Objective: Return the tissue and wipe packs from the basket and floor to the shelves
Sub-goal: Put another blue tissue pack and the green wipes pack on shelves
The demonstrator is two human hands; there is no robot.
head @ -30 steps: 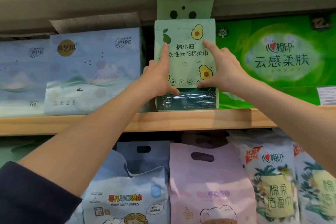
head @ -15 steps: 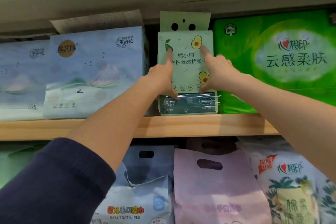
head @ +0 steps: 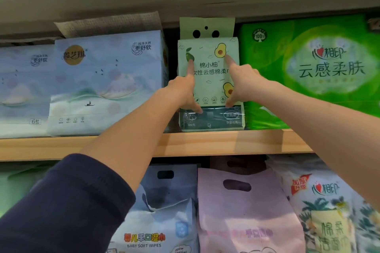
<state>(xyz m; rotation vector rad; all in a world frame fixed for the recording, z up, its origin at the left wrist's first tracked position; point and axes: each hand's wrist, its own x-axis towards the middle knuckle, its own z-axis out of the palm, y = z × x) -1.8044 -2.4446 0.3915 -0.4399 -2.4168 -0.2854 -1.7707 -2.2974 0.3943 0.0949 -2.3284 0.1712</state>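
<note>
A pale green avocado-print pack [head: 207, 80] stands upright on the upper wooden shelf [head: 205, 144], its dark green bottom band sitting just behind the shelf's front lip and its punched header flap rising toward the shelf board above. It fills the gap between a light blue tissue pack [head: 107, 82] on its left and a bright green tissue pack [head: 312, 72] on its right, close to both. Both hands are pressed flat-on against the front face of the pack rather than wrapped around it. The left hand [head: 183, 90] lies against the left part of the face, index finger stretched up toward the printed pear, thumb reaching down to the top edge of the dark band. The right hand [head: 244, 82] lies against the right part, index finger pointing up to the avocado picture near the top corner, thumb angled down to the dark band; the other fingers are curled back. The two hands are spread apart with the pack's printed lettering showing between them, and neither is clamped on anything. A dark blue sleeve [head: 61, 207] covers the left upper forearm at near left; the right forearm is bare. On the lower shelf, nearer the camera, sit a blue baby wipes pack [head: 160, 222], a pink pack [head: 246, 211] with a cut-out handle, and a floral-print pack [head: 329, 211] at right.
</note>
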